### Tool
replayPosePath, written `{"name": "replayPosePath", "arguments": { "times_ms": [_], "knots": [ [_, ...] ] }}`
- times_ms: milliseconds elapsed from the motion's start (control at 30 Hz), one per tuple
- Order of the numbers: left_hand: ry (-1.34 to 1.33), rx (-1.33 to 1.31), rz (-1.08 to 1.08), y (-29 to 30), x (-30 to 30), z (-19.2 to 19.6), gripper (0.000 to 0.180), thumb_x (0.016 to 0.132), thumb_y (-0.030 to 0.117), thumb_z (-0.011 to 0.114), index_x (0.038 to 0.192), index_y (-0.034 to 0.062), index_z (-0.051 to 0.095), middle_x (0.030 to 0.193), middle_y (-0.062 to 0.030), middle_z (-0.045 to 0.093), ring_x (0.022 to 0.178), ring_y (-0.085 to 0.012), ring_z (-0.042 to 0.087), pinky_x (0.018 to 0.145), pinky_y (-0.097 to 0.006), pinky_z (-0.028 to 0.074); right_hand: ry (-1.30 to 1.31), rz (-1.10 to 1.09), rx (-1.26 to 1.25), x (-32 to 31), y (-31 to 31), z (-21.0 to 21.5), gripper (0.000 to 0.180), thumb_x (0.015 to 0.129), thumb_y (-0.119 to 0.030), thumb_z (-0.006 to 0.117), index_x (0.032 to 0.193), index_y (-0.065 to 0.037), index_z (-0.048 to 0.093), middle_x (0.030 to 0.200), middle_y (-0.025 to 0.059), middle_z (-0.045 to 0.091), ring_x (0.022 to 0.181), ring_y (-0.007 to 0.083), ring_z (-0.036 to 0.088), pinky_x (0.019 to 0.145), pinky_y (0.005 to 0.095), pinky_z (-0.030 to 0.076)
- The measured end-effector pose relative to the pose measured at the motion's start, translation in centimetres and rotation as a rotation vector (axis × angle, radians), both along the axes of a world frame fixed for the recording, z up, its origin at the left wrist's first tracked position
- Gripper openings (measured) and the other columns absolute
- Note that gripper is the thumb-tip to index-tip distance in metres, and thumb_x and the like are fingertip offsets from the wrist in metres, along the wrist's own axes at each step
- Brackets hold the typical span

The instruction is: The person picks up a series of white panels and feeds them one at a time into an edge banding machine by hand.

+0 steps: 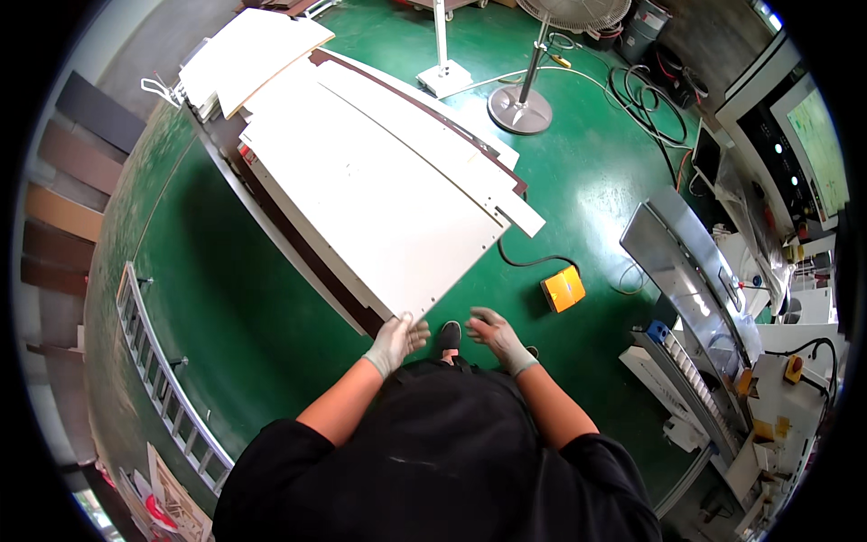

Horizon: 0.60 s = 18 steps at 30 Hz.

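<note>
Stacked white panels (pixel 361 208) lie ahead of me; the top one has small holes near its near corner. My left hand (pixel 399 343), in a pale work glove, is at that near corner, its fingers loosely bent and apart. It seems to touch the panel edge, though a firm grip does not show. To the right of the corner, my right hand (pixel 495 336), gloved too, hovers above the floor, fingers slightly curled and holding nothing. Darker brown boards show beneath the white panels.
On the green floor sits a yellow foot pedal (pixel 564 289) with a black cable. A standing fan (pixel 521 108) is beyond the stack. Machinery with a metal chute (pixel 691 280) occupies the right. A roller conveyor frame (pixel 163 370) runs along the left, near boards leaning on the wall.
</note>
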<state>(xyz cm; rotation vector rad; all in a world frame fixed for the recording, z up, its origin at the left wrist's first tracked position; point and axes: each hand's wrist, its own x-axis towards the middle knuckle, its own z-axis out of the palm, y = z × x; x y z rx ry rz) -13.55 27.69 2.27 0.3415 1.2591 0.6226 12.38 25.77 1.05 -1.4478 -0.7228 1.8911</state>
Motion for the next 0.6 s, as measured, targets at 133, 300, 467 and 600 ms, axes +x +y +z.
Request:
{"name": "replayPosePath", "arguments": {
  "times_ms": [133, 300, 467, 600],
  "knots": [
    [0.159, 0.205, -0.663, -2.7, -0.8, 0.6, 0.057, 0.103, 0.047, 0.038, 0.122, -0.0037, 0.057, 0.115, -0.0171, 0.066, 0.102, -0.0282, 0.064, 0.093, -0.038, 0.048, 0.236, -0.268, -0.198, -2.5, 1.9, -1.0, 0.041, 0.095, -0.027, 0.06, 0.128, -0.003, 0.052, 0.119, 0.0121, 0.062, 0.105, 0.0238, 0.062, 0.092, 0.0398, 0.05],
    [0.256, 0.302, -0.676, -2.5, 0.2, -0.3, 0.073, 0.102, 0.056, 0.033, 0.117, -0.0101, 0.061, 0.114, -0.0182, 0.066, 0.107, -0.0244, 0.061, 0.095, -0.036, 0.046, 0.318, -0.358, -0.184, -1.3, 1.7, -1.0, 0.038, 0.094, -0.024, 0.064, 0.122, 0.0, 0.055, 0.115, 0.0103, 0.064, 0.101, 0.0261, 0.064, 0.094, 0.0425, 0.05],
    [-0.077, 0.227, -0.113, -0.2, 2.3, 5.4, 0.065, 0.102, 0.05, 0.039, 0.131, -0.0069, 0.05, 0.133, -0.0174, 0.055, 0.123, -0.0262, 0.051, 0.107, -0.037, 0.038, 0.152, -0.526, 0.006, 2.6, 0.1, 7.2, 0.04, 0.093, -0.024, 0.064, 0.124, -0.001, 0.056, 0.112, 0.0084, 0.065, 0.097, 0.0224, 0.065, 0.089, 0.0385, 0.052],
    [-0.365, 0.229, 0.398, 5.6, 1.6, 3.1, 0.054, 0.104, 0.038, 0.038, 0.139, -0.0034, 0.041, 0.14, -0.0164, 0.049, 0.129, -0.0283, 0.048, 0.111, -0.043, 0.035, 0.042, -0.64, 0.122, 8.3, -1.2, 9.4, 0.038, 0.095, -0.03, 0.061, 0.117, 0.0, 0.059, 0.104, 0.0093, 0.066, 0.091, 0.0217, 0.066, 0.084, 0.0364, 0.054]
  ]
}}
